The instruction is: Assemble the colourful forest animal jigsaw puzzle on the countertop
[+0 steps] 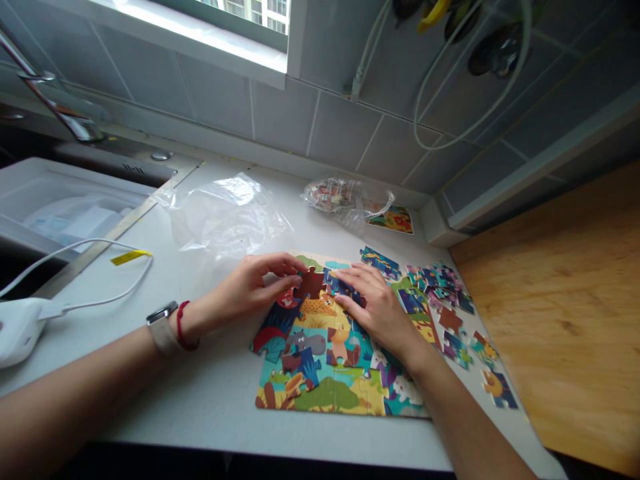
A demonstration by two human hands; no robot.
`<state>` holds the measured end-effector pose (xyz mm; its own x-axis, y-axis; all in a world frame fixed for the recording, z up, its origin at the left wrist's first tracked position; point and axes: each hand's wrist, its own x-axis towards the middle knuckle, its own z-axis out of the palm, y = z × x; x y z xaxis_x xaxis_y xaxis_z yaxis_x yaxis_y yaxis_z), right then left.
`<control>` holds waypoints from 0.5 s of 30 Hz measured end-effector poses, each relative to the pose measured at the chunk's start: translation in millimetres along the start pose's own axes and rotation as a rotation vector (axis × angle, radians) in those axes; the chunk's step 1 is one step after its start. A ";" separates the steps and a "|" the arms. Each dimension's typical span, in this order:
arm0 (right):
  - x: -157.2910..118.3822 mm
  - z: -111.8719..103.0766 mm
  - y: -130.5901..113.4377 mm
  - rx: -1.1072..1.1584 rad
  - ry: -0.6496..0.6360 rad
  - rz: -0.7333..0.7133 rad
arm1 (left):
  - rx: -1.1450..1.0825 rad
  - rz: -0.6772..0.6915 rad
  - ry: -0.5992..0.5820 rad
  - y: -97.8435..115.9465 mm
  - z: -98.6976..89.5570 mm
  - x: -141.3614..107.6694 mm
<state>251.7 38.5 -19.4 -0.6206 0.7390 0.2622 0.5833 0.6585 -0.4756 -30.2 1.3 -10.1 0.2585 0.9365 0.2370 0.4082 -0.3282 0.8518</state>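
Nearest on the white desk (210, 407) lies the animal puzzle (333, 395), partly assembled, a blue-leaf piece (309, 368) resting over it. Across its far part, the left hand (273, 283) is half curled, thumb and fingertips slightly parted; whether they grip anything, I cannot tell. The right hand (373, 307) is loosely bent, thumb apart from fingers at a dark blue piece (340, 285), its hold unclear. Scattered pieces (451, 321) lie to the right. Beyond sit a clear plastic bag (225, 217), a filled bag (333, 195) and a picture card (395, 219).
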 end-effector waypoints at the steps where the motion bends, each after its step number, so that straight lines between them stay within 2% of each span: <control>1: 0.5 -1.5 -0.8 0.007 0.012 -0.006 | -0.001 -0.006 -0.001 0.5 0.0 0.1; 6: -1.1 -19.1 2.5 -0.030 0.106 0.037 | -0.035 -0.023 -0.022 3.7 -0.3 0.3; 11: -13.6 -43.7 20.3 -0.197 0.028 0.165 | -0.084 -0.046 -0.025 6.9 0.2 -1.4; 15: -13.9 -43.4 8.8 -0.153 0.022 0.090 | -0.081 -0.052 -0.055 10.3 6.9 -5.0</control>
<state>288.2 40.2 9.2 -0.5520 0.7975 0.2434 0.7097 0.6026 -0.3650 -21.3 -7.6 -5.8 0.2873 0.9431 0.1674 0.3504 -0.2661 0.8980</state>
